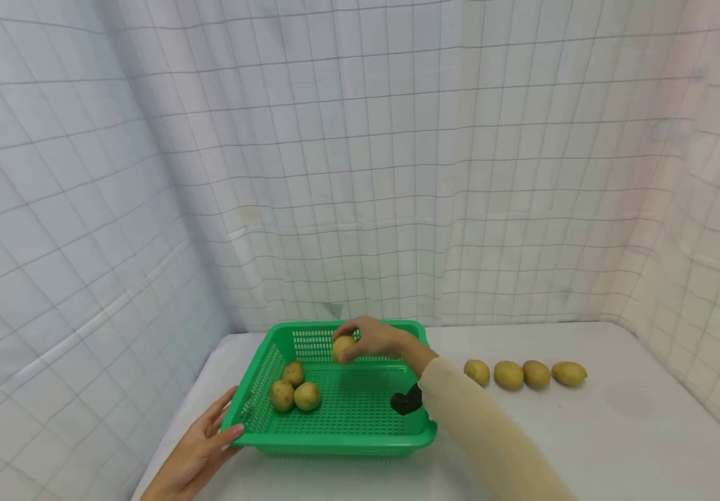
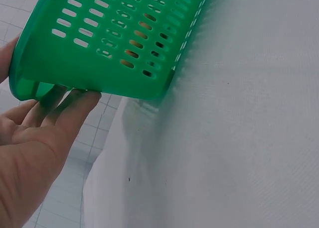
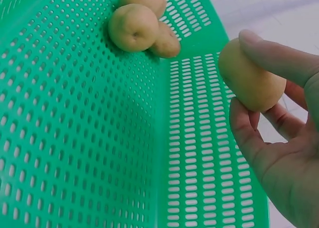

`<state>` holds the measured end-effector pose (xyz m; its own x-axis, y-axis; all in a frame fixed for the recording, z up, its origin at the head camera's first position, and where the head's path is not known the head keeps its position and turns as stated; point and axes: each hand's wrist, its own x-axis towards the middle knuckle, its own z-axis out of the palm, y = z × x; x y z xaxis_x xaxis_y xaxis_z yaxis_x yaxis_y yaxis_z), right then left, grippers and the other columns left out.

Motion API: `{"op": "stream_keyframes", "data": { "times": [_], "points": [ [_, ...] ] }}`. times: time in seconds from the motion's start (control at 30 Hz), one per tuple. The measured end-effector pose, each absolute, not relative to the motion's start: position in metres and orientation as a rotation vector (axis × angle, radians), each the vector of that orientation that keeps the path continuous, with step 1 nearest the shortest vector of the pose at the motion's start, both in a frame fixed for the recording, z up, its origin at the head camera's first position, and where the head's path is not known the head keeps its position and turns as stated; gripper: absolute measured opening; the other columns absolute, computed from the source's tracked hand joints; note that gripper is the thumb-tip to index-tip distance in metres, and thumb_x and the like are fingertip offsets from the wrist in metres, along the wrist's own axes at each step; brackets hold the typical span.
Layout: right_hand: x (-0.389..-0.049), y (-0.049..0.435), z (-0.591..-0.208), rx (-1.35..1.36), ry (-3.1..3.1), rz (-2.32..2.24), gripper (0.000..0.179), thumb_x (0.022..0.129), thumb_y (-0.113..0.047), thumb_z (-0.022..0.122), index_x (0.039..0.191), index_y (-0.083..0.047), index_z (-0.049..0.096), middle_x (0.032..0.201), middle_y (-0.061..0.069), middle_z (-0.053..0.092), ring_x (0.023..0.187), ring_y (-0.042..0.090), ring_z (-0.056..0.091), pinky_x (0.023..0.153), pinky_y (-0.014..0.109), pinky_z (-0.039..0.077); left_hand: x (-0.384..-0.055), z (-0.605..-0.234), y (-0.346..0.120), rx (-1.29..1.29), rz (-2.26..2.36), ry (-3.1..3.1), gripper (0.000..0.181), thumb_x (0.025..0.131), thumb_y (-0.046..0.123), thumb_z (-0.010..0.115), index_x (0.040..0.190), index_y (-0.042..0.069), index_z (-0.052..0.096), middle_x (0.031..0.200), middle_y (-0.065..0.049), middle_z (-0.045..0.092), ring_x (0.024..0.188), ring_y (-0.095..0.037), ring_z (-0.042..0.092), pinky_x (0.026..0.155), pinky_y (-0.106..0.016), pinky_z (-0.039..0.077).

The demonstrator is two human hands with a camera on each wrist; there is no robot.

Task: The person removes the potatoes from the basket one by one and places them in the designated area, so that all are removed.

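Note:
A green plastic basket with slotted walls stands on the white table. My left hand grips its near left corner, thumb over the rim and fingers beneath, as the left wrist view also shows. Over the basket's far half, my right hand holds a potato between thumb and fingers, raised above the basket floor. Three potatoes lie together inside at the left. In the right wrist view this cluster sits in the corner by the far wall.
On the table to the right of the basket, several potatoes lie in a row. A black object at the right wrist overlaps the basket's right side. White cloth walls with a dark grid enclose the table at the back and sides.

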<state>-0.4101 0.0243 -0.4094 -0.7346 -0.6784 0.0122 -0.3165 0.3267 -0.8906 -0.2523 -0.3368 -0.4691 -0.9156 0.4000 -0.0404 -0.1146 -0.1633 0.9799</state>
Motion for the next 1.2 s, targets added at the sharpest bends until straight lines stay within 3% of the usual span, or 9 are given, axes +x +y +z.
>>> {"op": "stream_keyframes", "data": {
  "times": [0.27,0.53,0.77,0.97,1.2],
  "points": [
    [-0.407,0.047,-0.403,-0.878,2.306,-1.369,0.054,0.088,-0.011,0.085,0.137,0.001,0.064,0.127,0.004,0.064,0.107,0.021,0.060,0.090,0.041,0.056,-0.250,-0.469,-0.326,0.328,2.212,1.862,0.081,0.108,-0.001,0.049,0.164,0.002,-0.010,0.167,-0.025,-0.005,0.130,-0.008,0.052,0.102,-0.034,0.049],
    [-0.397,0.063,-0.397,-0.900,2.326,-1.392,0.049,0.090,-0.014,0.084,0.133,-0.002,0.067,0.125,0.004,0.063,0.103,0.022,0.062,0.090,0.048,0.055,-0.245,-0.472,-0.315,0.253,2.292,1.963,0.079,0.107,0.000,0.053,0.165,0.000,-0.001,0.164,-0.023,0.007,0.126,-0.005,0.054,0.098,-0.029,0.051],
    [-0.388,0.081,-0.394,-0.893,2.363,-1.410,0.044,0.091,-0.017,0.084,0.130,-0.008,0.069,0.120,0.005,0.064,0.098,0.023,0.063,0.082,0.039,0.056,-0.237,-0.476,-0.307,0.111,2.340,2.085,0.079,0.107,0.006,0.057,0.165,0.000,0.004,0.164,-0.023,0.013,0.120,0.002,0.055,0.094,-0.026,0.051],
    [-0.383,0.098,-0.394,-0.848,2.393,-1.423,0.046,0.091,-0.019,0.083,0.132,-0.006,0.068,0.118,0.005,0.065,0.098,0.024,0.064,0.086,0.044,0.056,-0.238,-0.477,-0.305,0.101,2.334,2.086,0.078,0.107,0.008,0.056,0.165,0.001,0.004,0.166,-0.021,0.011,0.120,0.005,0.053,0.094,-0.025,0.050],
    [-0.379,0.114,-0.393,-0.803,2.395,-1.454,0.050,0.091,-0.021,0.083,0.135,-0.005,0.066,0.118,0.006,0.065,0.101,0.026,0.064,0.093,0.058,0.052,-0.237,-0.474,-0.306,0.071,2.285,2.109,0.080,0.107,0.012,0.058,0.166,0.002,0.004,0.168,-0.020,0.006,0.117,0.011,0.051,0.097,-0.029,0.051]
  ]
}}
